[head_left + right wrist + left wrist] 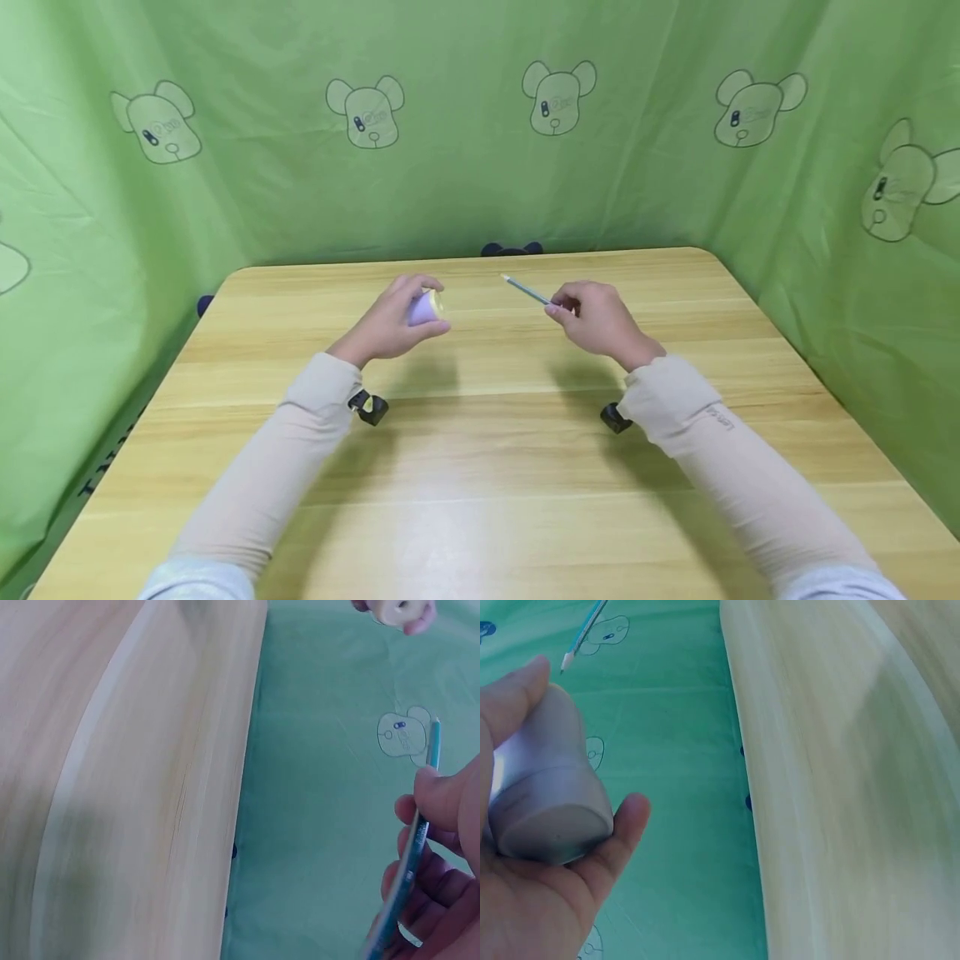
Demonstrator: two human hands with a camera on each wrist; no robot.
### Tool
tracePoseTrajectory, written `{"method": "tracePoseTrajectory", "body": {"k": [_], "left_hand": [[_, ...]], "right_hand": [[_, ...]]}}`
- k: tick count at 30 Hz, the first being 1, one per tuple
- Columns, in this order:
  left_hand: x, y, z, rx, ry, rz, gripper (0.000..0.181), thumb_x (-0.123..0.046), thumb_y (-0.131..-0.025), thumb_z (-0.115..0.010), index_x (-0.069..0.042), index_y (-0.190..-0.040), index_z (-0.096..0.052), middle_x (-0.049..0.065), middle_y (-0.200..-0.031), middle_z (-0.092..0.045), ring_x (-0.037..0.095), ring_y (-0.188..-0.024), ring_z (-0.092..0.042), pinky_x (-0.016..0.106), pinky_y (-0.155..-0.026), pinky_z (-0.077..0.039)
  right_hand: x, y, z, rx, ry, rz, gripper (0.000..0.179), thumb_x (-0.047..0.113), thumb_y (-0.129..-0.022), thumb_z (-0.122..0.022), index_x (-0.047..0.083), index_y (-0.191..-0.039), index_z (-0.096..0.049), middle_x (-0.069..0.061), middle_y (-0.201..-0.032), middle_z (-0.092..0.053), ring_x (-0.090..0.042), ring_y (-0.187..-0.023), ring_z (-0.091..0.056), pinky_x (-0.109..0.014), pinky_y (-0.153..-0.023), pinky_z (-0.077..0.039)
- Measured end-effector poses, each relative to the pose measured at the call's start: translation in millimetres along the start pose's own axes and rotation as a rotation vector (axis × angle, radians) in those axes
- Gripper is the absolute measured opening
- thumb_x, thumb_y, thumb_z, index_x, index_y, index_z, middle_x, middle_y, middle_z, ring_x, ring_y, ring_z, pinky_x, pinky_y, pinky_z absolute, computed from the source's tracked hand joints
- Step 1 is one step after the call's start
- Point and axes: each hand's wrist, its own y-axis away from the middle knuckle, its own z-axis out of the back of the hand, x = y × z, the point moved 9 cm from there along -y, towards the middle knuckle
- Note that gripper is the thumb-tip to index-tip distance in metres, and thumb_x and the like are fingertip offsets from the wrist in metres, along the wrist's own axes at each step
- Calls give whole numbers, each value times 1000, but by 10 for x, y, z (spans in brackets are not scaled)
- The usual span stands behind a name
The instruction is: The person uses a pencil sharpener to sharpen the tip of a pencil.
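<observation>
My left hand (386, 323) grips a lavender pencil sharpener (422, 311) above the table, its fingers and thumb around the rounded body. The cream top faces right, and the right wrist view shows a dark hole in that end of the sharpener (405, 606). Opposite it, my right hand (600, 318) pinches a blue-green pencil (528, 291) between thumb and fingers. Its pale, pointed tip aims up and left toward the sharpener, with a gap between the two. The left wrist view shows the sharpener's flat base and the pencil (583, 634) beyond it.
Beneath both hands spreads a light wooden table (480, 467), with rounded far corners. Green cloth (465, 183) printed with bear heads hangs behind it and at both sides. Small black devices (369, 407) sit at both wrists.
</observation>
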Motion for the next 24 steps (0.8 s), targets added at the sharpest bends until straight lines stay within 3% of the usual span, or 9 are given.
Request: {"method": "tracePoseTrajectory", "body": {"k": [9,16,24], "left_hand": [[147,86,56,-71,48,55,53,-25,-80,-81,-8,-123,-54,15,-114,-58,29,-95,-55,40,-73,-51],[203,116,21,-94,69,66,56,-24,-78,-82,-6,-123,-54,17,-115,-59,30,-100,-57,41,-78,-52],[307,136,-52,-91,98,124,57,-25,-77,-84,-7,-123,-54,17,-111,-62,31,-98,-59,41,-80,-53]], "right_hand": [[-253,36,-18,13,-148,-128,21,18,-96,-61,-2,-98,-66,-12,-80,-62,-24,-71,-55,-34,-62,-47],[-452,86,-71,-16,-162,-168,23,18,-96,-61,-4,-101,-62,-13,-84,-63,-24,-73,-58,-34,-64,-49],[-692,184,-152,-8,-162,-254,28,22,-97,-60,-4,-107,-59,-14,-85,-64,-24,-72,-59,-33,-64,-48]]}}
